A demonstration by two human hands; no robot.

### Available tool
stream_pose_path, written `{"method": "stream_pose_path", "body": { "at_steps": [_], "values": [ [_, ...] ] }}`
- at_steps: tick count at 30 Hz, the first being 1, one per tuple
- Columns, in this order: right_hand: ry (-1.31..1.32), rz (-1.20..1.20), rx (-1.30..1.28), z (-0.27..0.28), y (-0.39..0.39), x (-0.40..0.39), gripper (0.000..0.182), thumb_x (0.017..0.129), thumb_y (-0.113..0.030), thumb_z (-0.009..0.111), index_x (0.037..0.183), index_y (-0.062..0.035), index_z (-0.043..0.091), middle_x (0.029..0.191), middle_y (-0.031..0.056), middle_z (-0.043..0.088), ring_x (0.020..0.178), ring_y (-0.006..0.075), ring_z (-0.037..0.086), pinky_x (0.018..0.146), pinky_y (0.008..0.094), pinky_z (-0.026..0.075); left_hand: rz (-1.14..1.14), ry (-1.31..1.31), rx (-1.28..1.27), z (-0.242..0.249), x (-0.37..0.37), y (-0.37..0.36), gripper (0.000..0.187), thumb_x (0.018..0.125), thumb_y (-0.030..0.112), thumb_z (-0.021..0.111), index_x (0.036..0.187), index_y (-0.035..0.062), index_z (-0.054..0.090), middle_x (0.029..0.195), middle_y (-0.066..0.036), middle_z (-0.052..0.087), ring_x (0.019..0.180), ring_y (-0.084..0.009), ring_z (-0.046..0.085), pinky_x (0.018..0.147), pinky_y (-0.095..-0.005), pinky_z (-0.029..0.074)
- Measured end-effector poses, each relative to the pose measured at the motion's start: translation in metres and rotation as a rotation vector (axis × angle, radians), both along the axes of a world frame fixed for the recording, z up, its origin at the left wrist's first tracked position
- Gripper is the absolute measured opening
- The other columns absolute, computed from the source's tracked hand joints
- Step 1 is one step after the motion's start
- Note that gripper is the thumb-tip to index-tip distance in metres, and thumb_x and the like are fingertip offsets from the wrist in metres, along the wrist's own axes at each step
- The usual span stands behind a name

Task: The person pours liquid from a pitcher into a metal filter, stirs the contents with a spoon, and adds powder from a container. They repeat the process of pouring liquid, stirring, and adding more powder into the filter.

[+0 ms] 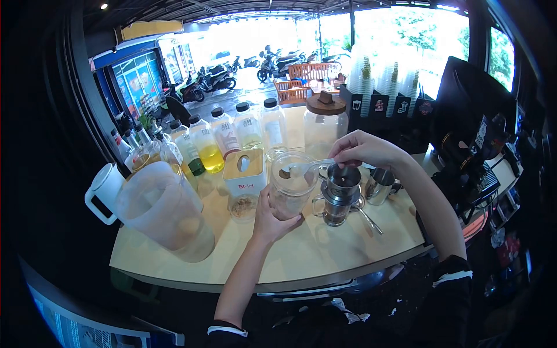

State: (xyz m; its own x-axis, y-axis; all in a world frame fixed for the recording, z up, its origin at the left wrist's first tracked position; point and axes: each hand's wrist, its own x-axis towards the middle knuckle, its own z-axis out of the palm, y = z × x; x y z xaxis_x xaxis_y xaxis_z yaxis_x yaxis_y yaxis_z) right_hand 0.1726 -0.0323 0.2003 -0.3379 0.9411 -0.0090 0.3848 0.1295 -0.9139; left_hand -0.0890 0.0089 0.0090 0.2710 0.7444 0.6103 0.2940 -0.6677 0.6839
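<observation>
Glass jar point(290, 184) on the counter point(325, 249) is gripped in my left hand point(268, 219) while my right hand point(362, 149) pinches a spoon point(301, 168) over it, so powder might spill if my hand shakes.

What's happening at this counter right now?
A person at a drinks counter grips a clear glass jar with the left hand. The right hand holds a white spoon whose bowl is over the jar's open mouth. Just right of the jar a metal drip filter sits on a glass mug. A big plastic pitcher and a row of bottles stand to the left.
</observation>
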Motion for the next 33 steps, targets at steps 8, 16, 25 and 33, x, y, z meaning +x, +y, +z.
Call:
{"method": "stream_pose_path", "body": {
  "at_steps": [8, 16, 25, 33],
  "values": [
    [-0.102, -0.091, 0.188, 0.009, -0.029, 0.023, 0.012, 0.085, -0.010, 0.064, 0.090, 0.0007, 0.069, 0.071, 0.0001, 0.061, 0.064, 0.0036, 0.052, 0.058, 0.0200, 0.041, -0.042, -0.057, -0.110, -0.006, 0.003, 0.003, 0.102, 0.053, 0.021, 0.090, 0.133, 0.0017, 0.030, 0.127, -0.018, 0.047, 0.115, -0.0296, 0.053, 0.095, -0.0410, 0.048],
    [-0.285, -0.302, 0.419, -0.010, -0.057, 0.068, 0.016, 0.083, -0.011, 0.065, 0.087, 0.0043, 0.066, 0.069, 0.0032, 0.061, 0.067, 0.0055, 0.054, 0.064, 0.0241, 0.045, -0.058, -0.077, -0.194, -0.004, 0.003, 0.006, 0.097, 0.054, 0.020, 0.090, 0.130, 0.0009, 0.034, 0.123, -0.017, 0.051, 0.114, -0.0259, 0.055, 0.094, -0.0382, 0.048],
    [-0.298, -0.414, 0.551, -0.040, -0.069, 0.068, 0.012, 0.085, -0.009, 0.067, 0.091, 0.0019, 0.065, 0.080, 0.0081, 0.064, 0.073, 0.0152, 0.064, 0.061, 0.0292, 0.052, -0.177, -0.258, -0.345, -0.029, 0.004, 0.017, 0.105, 0.054, 0.018, 0.090, 0.137, -0.0006, 0.028, 0.130, -0.015, 0.046, 0.119, -0.0239, 0.051, 0.099, -0.0380, 0.045],
    [-0.406, -0.441, 0.571, -0.039, -0.069, 0.066, 0.007, 0.084, -0.005, 0.067, 0.089, -0.0002, 0.065, 0.076, 0.0078, 0.060, 0.066, 0.0170, 0.064, 0.059, 0.0281, 0.049, -0.141, -0.181, -0.324, -0.036, 0.000, 0.024, 0.113, 0.051, 0.020, 0.091, 0.140, -0.0019, 0.024, 0.133, -0.017, 0.042, 0.125, -0.0262, 0.045, 0.103, -0.0393, 0.040]
  ]
}}
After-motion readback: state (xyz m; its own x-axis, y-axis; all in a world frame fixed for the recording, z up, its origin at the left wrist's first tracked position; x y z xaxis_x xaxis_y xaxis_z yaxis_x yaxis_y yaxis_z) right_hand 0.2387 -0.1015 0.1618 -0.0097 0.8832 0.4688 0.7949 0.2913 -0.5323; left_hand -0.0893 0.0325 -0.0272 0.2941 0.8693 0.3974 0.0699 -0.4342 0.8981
